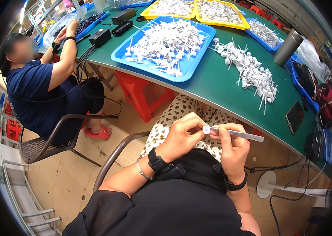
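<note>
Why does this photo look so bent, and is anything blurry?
In the head view, the wide lens bows the table edge and blackens the corners; the co-worker has a blurred face; the tweezers in the right hand look fairly sharp; the white part in the left hand is too bright for fine detail.

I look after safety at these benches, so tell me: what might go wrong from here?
The small white part is pinched in the left hand above the lap, away from the table, so a slip might drop it onto the floor.

The slim metal tool in the right hand ends close to the left fingertips; a slip could poke them.

The loose pile of white pieces lies outside any tray, so a bump might scatter it.
</note>
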A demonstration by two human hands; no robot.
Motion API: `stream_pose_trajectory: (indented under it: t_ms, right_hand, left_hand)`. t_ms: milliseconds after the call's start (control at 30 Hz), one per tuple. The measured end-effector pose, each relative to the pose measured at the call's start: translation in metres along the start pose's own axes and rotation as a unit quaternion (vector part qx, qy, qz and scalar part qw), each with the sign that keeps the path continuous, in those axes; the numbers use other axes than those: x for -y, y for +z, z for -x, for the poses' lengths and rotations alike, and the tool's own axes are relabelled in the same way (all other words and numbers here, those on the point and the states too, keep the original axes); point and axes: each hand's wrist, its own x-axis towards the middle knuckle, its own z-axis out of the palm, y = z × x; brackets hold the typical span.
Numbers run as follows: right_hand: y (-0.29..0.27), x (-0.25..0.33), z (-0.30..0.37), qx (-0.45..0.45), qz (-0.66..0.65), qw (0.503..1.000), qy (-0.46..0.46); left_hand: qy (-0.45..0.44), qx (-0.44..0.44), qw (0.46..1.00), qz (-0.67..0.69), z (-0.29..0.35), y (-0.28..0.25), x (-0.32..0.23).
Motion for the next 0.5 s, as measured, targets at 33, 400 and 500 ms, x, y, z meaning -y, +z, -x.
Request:
stream_pose_trajectory:
  t_ms: [33, 400, 500]
  right_hand:
    - [0.0017, -0.0028, 0.001, -0.014, -0.022, 1.0, -0.01]
    - [0.0005, -0.0081, 0.0025, -0.006, 0.023, 0.997, -0.079]
    - [-0.0004, -0.0092, 0.0019, 0.0, 0.038, 0.995, -0.091]
  left_hand:
    - [-0.003, 0.002, 1.0, 0.004, -0.001, -0.0006, -0.001]
    - [-0.054, 0.031, 0.996, 0.07, 0.0013, -0.0029, 0.0017]
    - [-0.072, 0.038, 0.993, 0.083, 0.0014, -0.0038, 0.0016]
